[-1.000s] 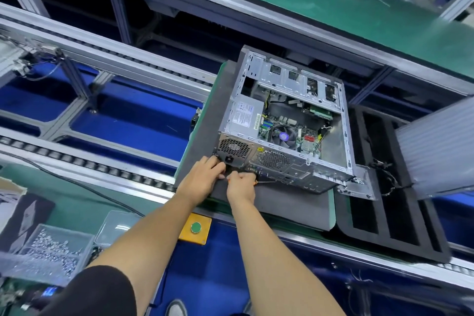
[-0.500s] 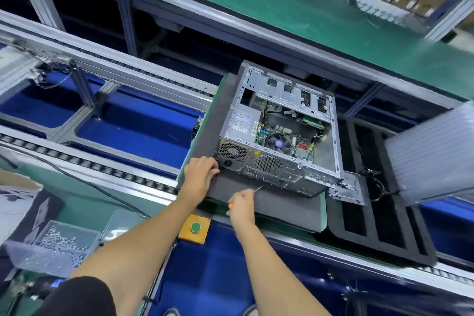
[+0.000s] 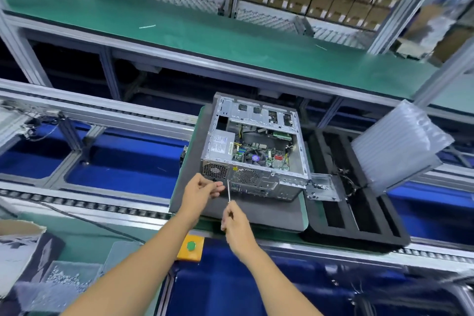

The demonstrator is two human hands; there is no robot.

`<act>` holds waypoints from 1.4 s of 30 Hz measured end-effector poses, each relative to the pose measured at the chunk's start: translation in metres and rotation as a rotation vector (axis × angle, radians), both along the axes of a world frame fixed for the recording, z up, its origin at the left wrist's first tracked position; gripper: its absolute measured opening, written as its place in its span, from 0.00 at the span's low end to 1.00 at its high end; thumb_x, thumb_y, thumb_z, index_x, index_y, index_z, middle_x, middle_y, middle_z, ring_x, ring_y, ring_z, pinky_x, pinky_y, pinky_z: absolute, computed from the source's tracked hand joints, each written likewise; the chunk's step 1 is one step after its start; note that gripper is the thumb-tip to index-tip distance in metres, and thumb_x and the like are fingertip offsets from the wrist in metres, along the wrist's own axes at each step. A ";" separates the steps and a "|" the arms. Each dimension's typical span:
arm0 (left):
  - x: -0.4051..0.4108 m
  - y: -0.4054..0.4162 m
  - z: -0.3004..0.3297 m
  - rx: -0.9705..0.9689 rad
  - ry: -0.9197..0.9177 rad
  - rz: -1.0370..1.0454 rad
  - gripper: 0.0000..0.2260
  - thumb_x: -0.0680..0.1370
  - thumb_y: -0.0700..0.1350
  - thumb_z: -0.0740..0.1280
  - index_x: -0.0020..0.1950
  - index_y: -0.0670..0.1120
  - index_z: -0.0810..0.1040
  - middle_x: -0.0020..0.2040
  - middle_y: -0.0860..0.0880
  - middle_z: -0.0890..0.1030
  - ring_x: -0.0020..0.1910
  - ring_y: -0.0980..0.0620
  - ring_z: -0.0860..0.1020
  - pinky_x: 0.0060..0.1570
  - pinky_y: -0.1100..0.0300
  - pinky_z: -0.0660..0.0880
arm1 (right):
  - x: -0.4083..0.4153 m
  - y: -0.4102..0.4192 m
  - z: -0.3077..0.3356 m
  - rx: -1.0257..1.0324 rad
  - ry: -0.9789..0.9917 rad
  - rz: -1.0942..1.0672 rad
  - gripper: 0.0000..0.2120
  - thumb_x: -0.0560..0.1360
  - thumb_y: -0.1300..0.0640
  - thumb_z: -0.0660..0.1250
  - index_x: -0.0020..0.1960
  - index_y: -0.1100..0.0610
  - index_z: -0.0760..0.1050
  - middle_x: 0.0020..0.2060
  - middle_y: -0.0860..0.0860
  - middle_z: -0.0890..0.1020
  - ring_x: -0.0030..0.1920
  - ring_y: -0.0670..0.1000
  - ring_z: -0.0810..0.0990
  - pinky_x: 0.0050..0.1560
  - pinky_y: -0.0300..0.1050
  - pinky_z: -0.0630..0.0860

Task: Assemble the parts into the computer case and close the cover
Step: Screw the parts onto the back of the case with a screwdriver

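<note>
While the computer case [image 3: 254,151] is lying on its side with the open face turned up, it is resting on a grey foam pad [image 3: 259,210] on the conveyor line; its long axis is running away from the person, and the rear panel with the fan grilles is pointing toward them; the right hand [image 3: 234,223] is gripping a thin screwdriver [image 3: 228,190] whose shaft is angling up to the rear panel; the left hand [image 3: 202,191] is pinching its fingers closed beside the shaft; a black foam tray [image 3: 359,226] is sitting just to the right.
</note>
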State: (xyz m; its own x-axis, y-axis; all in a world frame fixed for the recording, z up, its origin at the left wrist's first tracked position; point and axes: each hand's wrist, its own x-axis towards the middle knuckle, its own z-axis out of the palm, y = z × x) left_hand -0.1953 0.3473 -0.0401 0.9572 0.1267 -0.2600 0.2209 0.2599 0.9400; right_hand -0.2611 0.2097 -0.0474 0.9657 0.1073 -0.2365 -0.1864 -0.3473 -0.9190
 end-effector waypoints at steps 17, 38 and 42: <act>0.015 0.002 0.036 -0.340 0.050 0.003 0.08 0.83 0.39 0.65 0.60 0.37 0.74 0.56 0.40 0.85 0.56 0.46 0.84 0.48 0.61 0.82 | 0.008 -0.009 0.028 0.038 -0.134 0.185 0.13 0.72 0.65 0.54 0.39 0.47 0.67 0.30 0.45 0.71 0.32 0.47 0.65 0.31 0.42 0.62; 0.042 0.003 0.066 -0.154 0.281 -0.396 0.12 0.81 0.40 0.68 0.62 0.37 0.76 0.59 0.37 0.83 0.59 0.43 0.83 0.48 0.58 0.83 | 0.033 -0.058 0.040 0.296 0.051 0.245 0.19 0.64 0.73 0.53 0.35 0.49 0.68 0.28 0.44 0.68 0.27 0.45 0.62 0.26 0.35 0.58; 0.049 0.007 0.073 -0.113 0.319 -0.469 0.10 0.81 0.37 0.66 0.61 0.35 0.75 0.61 0.36 0.82 0.60 0.44 0.83 0.50 0.56 0.83 | 0.031 -0.062 0.043 0.394 0.106 0.243 0.17 0.62 0.73 0.53 0.38 0.51 0.68 0.29 0.48 0.67 0.27 0.47 0.59 0.26 0.35 0.55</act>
